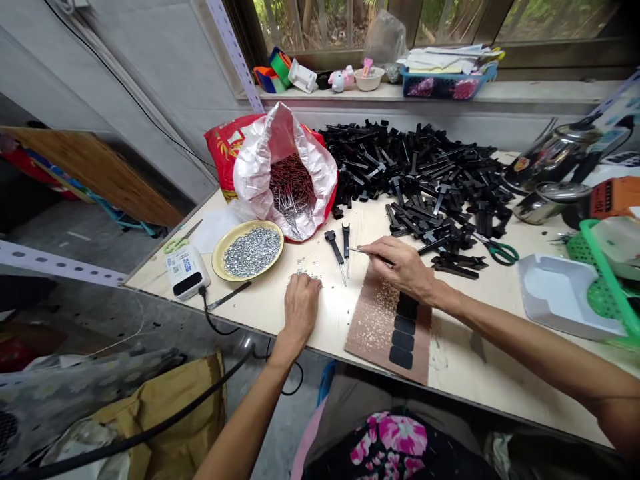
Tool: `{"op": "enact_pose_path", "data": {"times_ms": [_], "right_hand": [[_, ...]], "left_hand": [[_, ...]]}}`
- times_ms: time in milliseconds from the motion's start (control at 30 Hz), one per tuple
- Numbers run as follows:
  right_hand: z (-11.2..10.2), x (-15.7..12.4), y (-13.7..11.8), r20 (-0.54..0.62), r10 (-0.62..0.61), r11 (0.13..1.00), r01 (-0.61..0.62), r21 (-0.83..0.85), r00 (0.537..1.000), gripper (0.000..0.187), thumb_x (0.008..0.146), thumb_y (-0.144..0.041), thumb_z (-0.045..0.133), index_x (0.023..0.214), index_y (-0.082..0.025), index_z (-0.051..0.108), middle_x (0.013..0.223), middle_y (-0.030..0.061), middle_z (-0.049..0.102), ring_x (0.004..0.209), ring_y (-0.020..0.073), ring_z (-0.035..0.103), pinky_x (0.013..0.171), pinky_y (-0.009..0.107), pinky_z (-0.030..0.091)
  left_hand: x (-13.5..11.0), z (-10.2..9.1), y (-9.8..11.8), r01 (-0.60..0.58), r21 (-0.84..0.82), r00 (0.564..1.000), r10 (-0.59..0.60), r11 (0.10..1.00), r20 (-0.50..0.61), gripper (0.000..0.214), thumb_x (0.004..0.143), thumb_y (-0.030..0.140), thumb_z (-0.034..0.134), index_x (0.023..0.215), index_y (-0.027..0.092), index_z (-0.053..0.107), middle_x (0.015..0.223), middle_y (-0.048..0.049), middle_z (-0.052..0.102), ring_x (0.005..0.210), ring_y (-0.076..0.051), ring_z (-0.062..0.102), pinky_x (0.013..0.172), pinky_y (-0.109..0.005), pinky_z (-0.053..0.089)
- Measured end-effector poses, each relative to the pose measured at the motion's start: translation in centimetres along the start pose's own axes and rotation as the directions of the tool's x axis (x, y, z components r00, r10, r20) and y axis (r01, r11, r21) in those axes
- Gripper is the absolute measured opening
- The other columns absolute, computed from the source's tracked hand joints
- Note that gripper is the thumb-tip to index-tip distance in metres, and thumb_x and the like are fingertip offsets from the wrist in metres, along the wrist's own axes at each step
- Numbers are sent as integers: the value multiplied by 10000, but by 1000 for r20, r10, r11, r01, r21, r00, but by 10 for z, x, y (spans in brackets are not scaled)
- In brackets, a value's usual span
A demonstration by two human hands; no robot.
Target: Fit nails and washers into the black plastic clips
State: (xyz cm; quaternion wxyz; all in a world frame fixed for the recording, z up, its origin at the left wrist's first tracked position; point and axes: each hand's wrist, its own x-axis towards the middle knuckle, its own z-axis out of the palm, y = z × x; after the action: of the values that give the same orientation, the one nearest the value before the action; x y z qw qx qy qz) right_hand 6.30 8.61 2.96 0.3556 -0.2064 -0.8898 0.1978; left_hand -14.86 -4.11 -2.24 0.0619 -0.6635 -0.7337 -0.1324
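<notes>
Left hand, fingers bunched, hold unclear, best steadied near counter's front edge while right hand's fingers pinch thin metal rod.

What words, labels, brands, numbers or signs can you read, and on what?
"20", apparently, on the orange package.
White device: blue print, too blurred to read.
Red bag: gold markings, unreadable.
Sticker on the kettle: too small to read.

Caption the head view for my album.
Left hand at small metal bits, right hand holding a thin metal rod, near a heap of black parts.
</notes>
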Motion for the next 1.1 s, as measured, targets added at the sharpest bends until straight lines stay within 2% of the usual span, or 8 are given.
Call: {"op": "enact_pose_path", "data": {"times_ms": [167, 300, 400, 533, 767, 1100], "right_hand": [[18, -18, -11, 122, 95, 995, -93, -22, 988, 236, 928, -201, 467, 1080, -187, 647, 891, 50, 659, 824, 161, 587, 729, 292, 470], [29, -21, -18, 152, 148, 989, -148, -14, 977, 277, 911, -157, 474, 1130, -207, 635, 885, 47, 660, 814, 161, 599, 708, 280, 458], [30, -19, -21, 134, 159, 987, -161, 6, 978, 277, 908, -151, 474, 1120, -209, 642, 910, 48, 667, 830, 161, 604, 728, 283, 460], [27, -18, -21, 111, 160, 987, -162, 8, 981, 263, 905, -159, 486, 1101, -211, 653, 899, 40, 669, 825, 161, 605, 729, 283, 457], [26, -21, -23, 53, 209, 978, -210, 13, 976, 245, 903, -171, 488, 1069, -205, 664, 914, 48, 645, 817, 158, 602, 722, 280, 470], [25, -26, -24, 49, 233, 972, -232, -26, 971, 237, 909, -181, 483, 1066, -200, 659, 889, 47, 629, 811, 163, 601, 719, 281, 471]], "left_hand": [[7, -4, 4, -21, 134, 999, 15, 991, 48, 217, 891, 167, 436, 836, 172, 646, 834, -110, 592, 841, -266, 465, 689, -375, 370], [13, -8, 5, 20, 101, 999, -24, 995, 45, 206, 889, 213, 453, 897, 174, 655, 878, -116, 594, 853, -265, 471, 695, -369, 368], [17, -9, 4, 74, 77, 997, -73, 994, -8, 233, 893, 229, 448, 957, 197, 669, 886, -108, 579, 854, -255, 471, 699, -357, 371], [23, -9, 6, 48, 118, 996, -57, 992, 75, 232, 874, 204, 469, 835, 199, 698, 855, -122, 577, 860, -281, 460, 660, -366, 348], [29, -7, 7, 26, 134, 989, -45, 991, 143, 198, 861, 156, 464, 841, 159, 662, 884, -126, 598, 887, -284, 479, 654, -367, 341], [20, -3, 5, 19, 80, 996, -27, 997, 91, 210, 852, 124, 425, 831, 164, 629, 857, -130, 597, 863, -280, 492, 691, -382, 373]]}}
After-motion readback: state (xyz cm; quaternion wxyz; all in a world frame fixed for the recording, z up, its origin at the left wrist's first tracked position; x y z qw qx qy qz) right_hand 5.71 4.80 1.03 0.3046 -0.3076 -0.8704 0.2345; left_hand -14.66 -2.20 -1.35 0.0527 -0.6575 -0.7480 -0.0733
